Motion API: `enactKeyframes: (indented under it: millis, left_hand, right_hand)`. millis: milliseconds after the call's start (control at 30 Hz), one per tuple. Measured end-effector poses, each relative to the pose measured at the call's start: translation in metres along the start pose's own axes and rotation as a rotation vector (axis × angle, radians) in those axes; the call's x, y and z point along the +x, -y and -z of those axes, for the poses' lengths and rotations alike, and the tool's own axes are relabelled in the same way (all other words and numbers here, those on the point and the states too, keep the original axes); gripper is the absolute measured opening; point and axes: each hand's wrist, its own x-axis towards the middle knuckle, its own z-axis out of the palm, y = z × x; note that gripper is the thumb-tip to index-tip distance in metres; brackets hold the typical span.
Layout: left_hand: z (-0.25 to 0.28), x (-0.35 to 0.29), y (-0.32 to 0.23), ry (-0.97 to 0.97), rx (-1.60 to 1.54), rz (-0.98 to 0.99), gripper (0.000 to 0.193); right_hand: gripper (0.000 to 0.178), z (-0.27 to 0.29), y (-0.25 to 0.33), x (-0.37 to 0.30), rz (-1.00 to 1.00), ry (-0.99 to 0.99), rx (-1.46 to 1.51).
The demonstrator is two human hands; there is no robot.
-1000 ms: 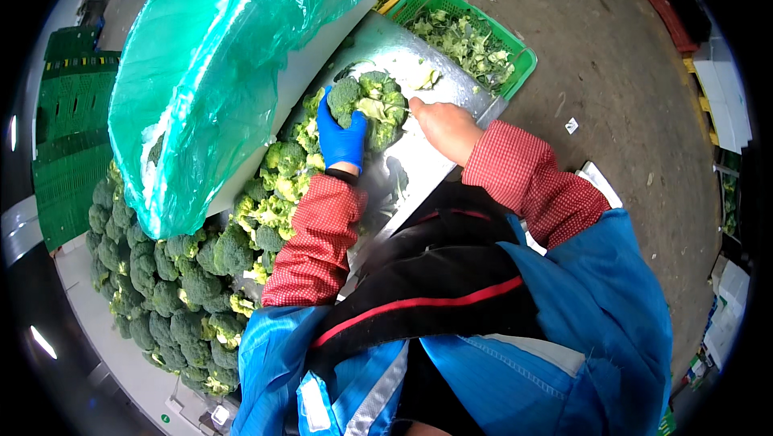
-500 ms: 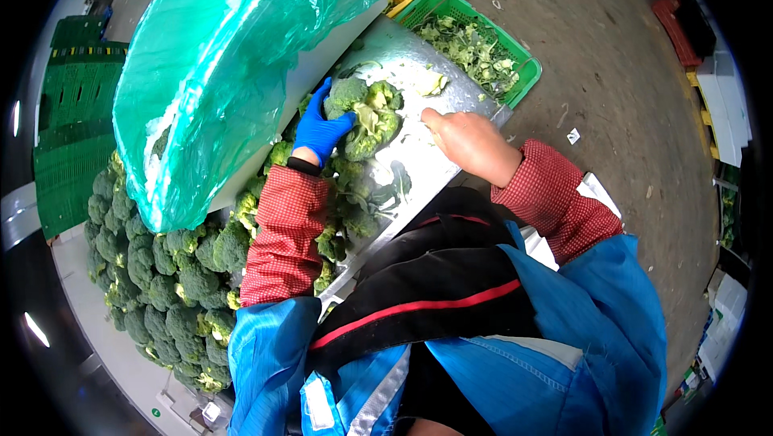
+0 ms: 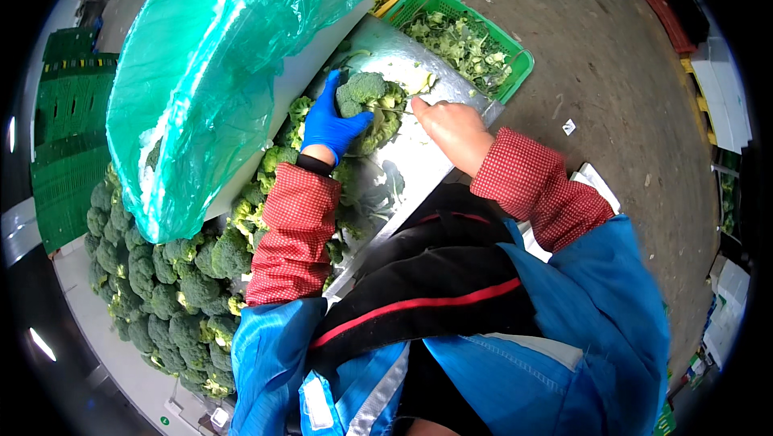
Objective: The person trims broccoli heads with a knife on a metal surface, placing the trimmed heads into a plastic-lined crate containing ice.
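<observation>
Shiny metal worktop, broccoli, loose leaves

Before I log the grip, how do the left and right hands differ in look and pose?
The left hand wears a blue glove; the right hand is bare.
The left hand has its thumb and fingers spread around a broccoli head; the right hand is curled beside it, and whether it grips anything is hidden.
Both come out of red checked sleeves and work over the metal surface.

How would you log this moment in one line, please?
left hand: blue-gloved, holding broccoli head | right hand: bare, curled, contents unclear | surface: metal tabletop | green crate: trimmings
</observation>
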Motion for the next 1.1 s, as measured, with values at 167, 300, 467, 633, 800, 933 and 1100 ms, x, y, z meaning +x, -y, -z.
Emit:
enactKeyframes:
  millis: [167, 300, 467, 633, 800, 933, 1100]
  left_hand:
    - [0.003, -0.009, -0.004, -0.013, -0.029, 0.022, 0.093]
    - [0.003, -0.026, 0.02, -0.091, -0.253, 0.105, 0.079]
    - [0.043, -0.072, 0.008, -0.135, -0.546, 0.144, 0.061]
    - [0.103, -0.137, -0.001, -0.073, -0.536, 0.242, 0.053]
    - [0.181, -0.236, 0.034, -0.083, -0.284, 0.313, 0.049]
    - [0.259, -0.306, 0.057, -0.368, -0.612, 0.498, 0.041]
    - [0.359, -0.344, 0.127, -1.065, -0.948, 0.656, 0.04]
  right_hand:
    - [0.016, 0.0, -0.011, 0.016, -0.394, 0.606, 1.001]
    - [0.019, 0.016, -0.003, 0.001, -0.454, 0.658, 1.371]
    - [0.033, -0.006, 0.003, 0.013, -0.288, -0.053, 0.988]
    - [0.061, -0.023, -0.02, 0.032, -0.249, -0.208, 0.01]
    - [0.052, -0.038, 0.002, 0.031, -0.206, -0.061, 0.333]
    - [0.055, -0.036, 0.036, 0.022, -0.247, 0.023, 0.477]
    - [0.053, -0.031, 0.047, 0.031, -0.239, -0.017, 0.576]
